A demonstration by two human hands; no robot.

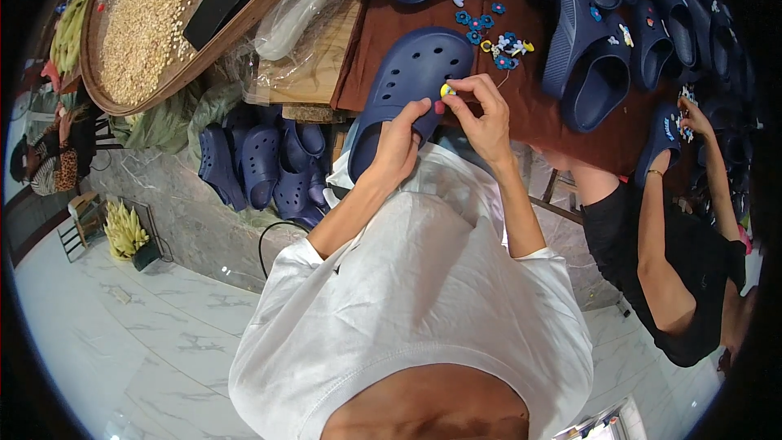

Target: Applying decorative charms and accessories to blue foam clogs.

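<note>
A navy clog (417, 61) with round holes in its upper is tilted in front of me, toe pointing away. My left hand (395, 151) grips its side near the opening, the fingers partly hidden behind it. Between the thumb and forefinger of my right hand (487, 124) is a small yellow shoe charm (445, 91), held against the upper's right side. Just below the charm, a small pink piece (439, 107) shows on the clog. Loose charms (503, 53), some shaped like blue flowers, lie on the brown cloth (529, 106) beyond my right hand.
Several navy clogs (599, 73) stand at the right, some bearing charms. More clogs (261, 163) hang or sit at the left below the table edge. A basket of grain (151, 24) holds a black phone (218, 10). At far right, another person's hand (695, 118) works on a clog.
</note>
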